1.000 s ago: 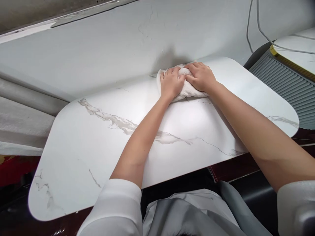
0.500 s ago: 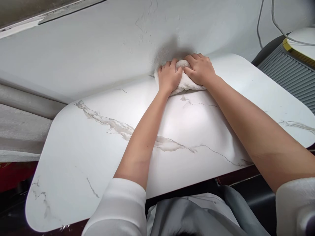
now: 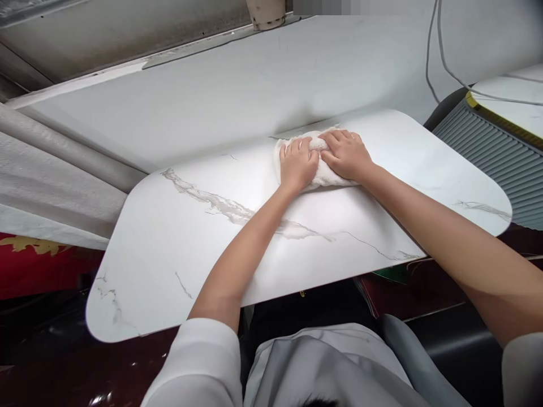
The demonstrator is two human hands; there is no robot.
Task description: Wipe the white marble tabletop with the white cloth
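Observation:
A bunched white cloth [image 3: 324, 175] lies on the far part of a white marble-look tabletop [image 3: 178, 237], close to the wall. My left hand [image 3: 297, 164] presses down on the cloth's left side with fingers curled over it. My right hand [image 3: 347, 154] presses on its right side, fingers closed over the top. The two hands touch each other over the cloth, and most of the cloth is hidden under them.
A pale grey wall [image 3: 203, 96] rises right behind the tabletop. A grey ribbed unit [image 3: 487, 152] with cables [image 3: 441, 62] stands at the right. Light fabric folds [image 3: 51, 175] hang at the left. Dark red furniture [image 3: 38, 265] shows below the table's edge.
Both hands pushed the cloth up against the wall, then drew it back a little toward me. The camera view shifted as my head moved.

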